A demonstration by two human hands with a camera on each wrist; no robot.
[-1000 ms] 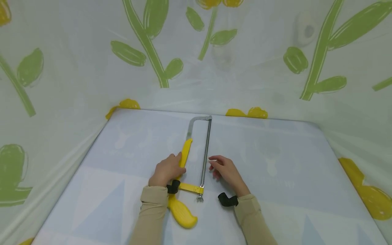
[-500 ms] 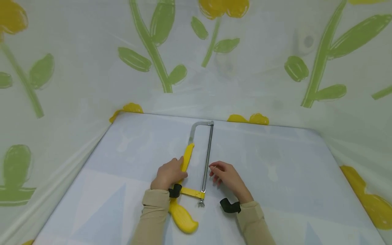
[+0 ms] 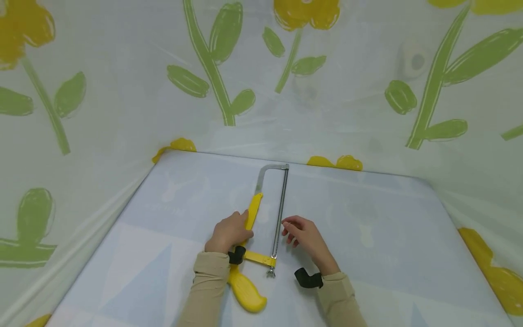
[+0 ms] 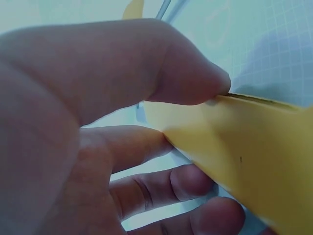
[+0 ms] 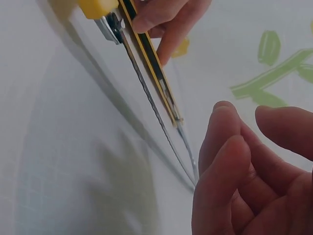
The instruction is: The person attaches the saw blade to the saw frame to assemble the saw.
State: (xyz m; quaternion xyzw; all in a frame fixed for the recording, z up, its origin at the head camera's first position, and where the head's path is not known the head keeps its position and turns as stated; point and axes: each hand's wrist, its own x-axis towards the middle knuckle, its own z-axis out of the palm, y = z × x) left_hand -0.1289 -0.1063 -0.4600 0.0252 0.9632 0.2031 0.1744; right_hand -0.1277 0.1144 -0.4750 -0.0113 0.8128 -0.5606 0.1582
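Note:
A hacksaw (image 3: 254, 206) with a yellow and silver frame lies lengthwise on the table. Its handle (image 3: 247, 290) points toward the person and its thin blade (image 3: 280, 213) runs along the right side. From the left, my left hand (image 3: 229, 230) pinches the yellow frame bar. In the left wrist view the thumb presses the bar's (image 4: 244, 152) upper edge, with fingers at the lower edge. My right hand (image 3: 306, 237) hovers just right of the blade, its fingers loosely bent and holding nothing. The wing nut (image 3: 271, 272) shows at the blade's near end.
The table (image 3: 367, 204) has a pale, patterned cover. Behind it and at both sides hangs a white curtain (image 3: 347, 100) printed with green stems and yellow flowers. A black wrist mount (image 3: 308, 278) sits on the right wrist, another on the left.
The head view has shifted slightly, so the whole scene sits a little lower and farther right. Both hands keep nearly the same places around the hacksaw.

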